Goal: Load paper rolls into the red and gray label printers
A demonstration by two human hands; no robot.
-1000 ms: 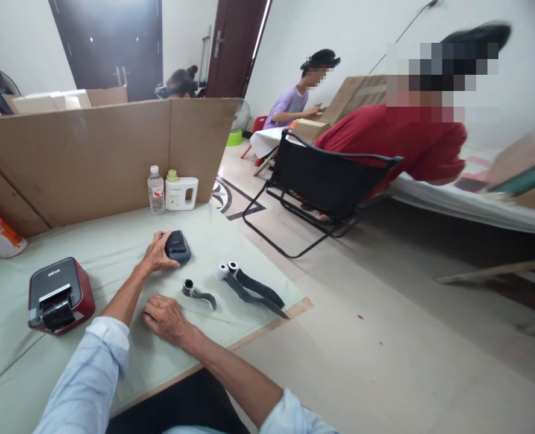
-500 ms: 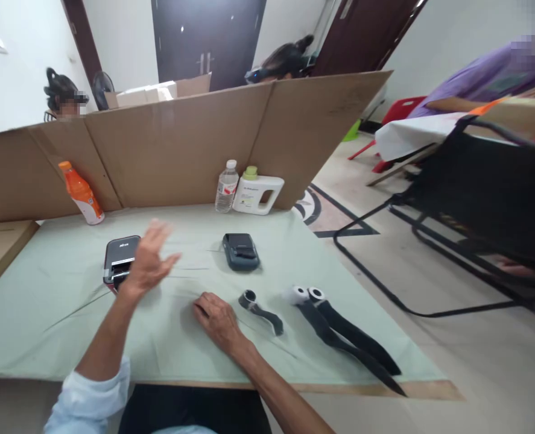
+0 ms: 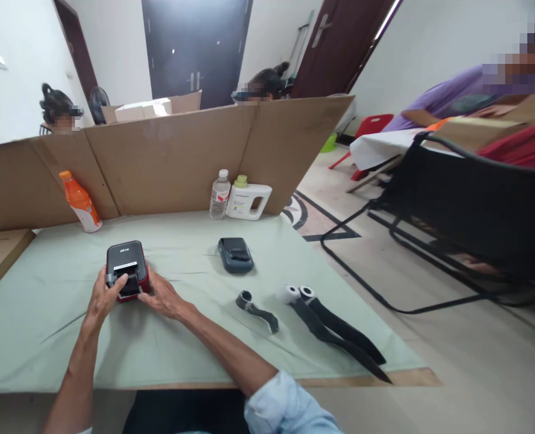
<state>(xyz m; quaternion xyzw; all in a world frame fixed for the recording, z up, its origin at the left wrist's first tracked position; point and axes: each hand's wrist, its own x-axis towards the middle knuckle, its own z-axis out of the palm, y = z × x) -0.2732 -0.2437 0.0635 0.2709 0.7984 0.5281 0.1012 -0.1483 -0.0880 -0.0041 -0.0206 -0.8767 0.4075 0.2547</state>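
A small black-and-red device, apparently a label printer [image 3: 125, 253], lies on the left part of the cloth-covered table [image 3: 177, 355], between my hands. My left hand [image 3: 102, 294] grips its left side, the thumb reaching over the dark front opening. On the opposite side my right hand [image 3: 164, 295] holds the lower right edge. A dark blue, similar compact device [image 3: 235, 254] rests near the table's middle. Closer to me is a small roll with a black strip [image 3: 258, 311] trailing from it. Two white-cored rolls [image 3: 298, 293] with long black strips lie to its right.
A cardboard screen [image 3: 172, 157] closes off the table's back. Against it lean an orange bottle [image 3: 81, 202], a clear water bottle [image 3: 220, 194] and a white jug [image 3: 248, 200]. A flat cardboard box [image 3: 2, 256] sits at left. Beyond the right edge stands a black folding chair [image 3: 470, 211]; other people sit nearby.
My left hand has moved down from above the printer to its left side. My right hand has left the table's middle and come left onto the printer. The view has shifted slightly.
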